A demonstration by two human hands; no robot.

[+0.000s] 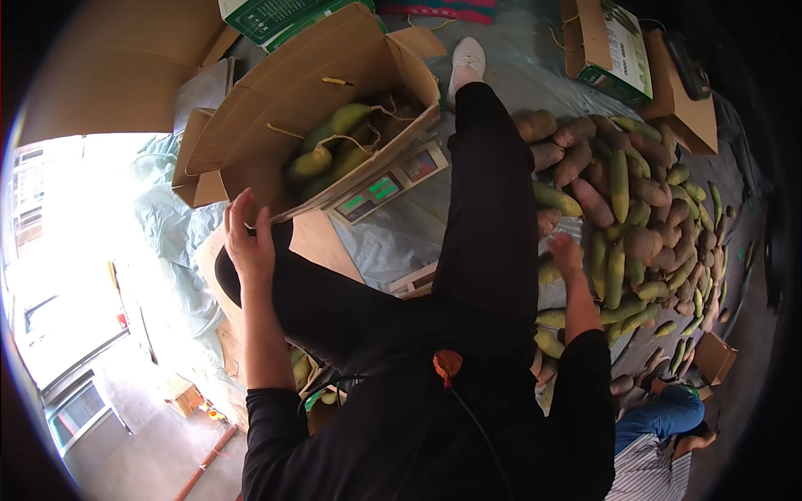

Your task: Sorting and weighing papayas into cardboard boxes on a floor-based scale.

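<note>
My left hand [251, 246] is at the near left corner of an open cardboard box [276, 96], thumb and fingers apart, holding nothing. Inside the box lie several green radishes [334, 125] with long stringy roots. The box rests on a digital scale [388, 188] with a lit green display. On the right, my right hand [566, 255] is low beside a large pile of green radishes [618, 188] and reddish-brown, soil-covered roots [643, 242]. Its fingers look bent, but they are blurred and partly hidden, so I cannot make out whether they hold anything.
More boxes [614, 50] stand at the far right, with a green one [276, 21] at the far left. Plastic sheeting [409, 250] covers the floor. My leg [493, 184] stretches between box and pile. Another person [660, 434] is at the lower right.
</note>
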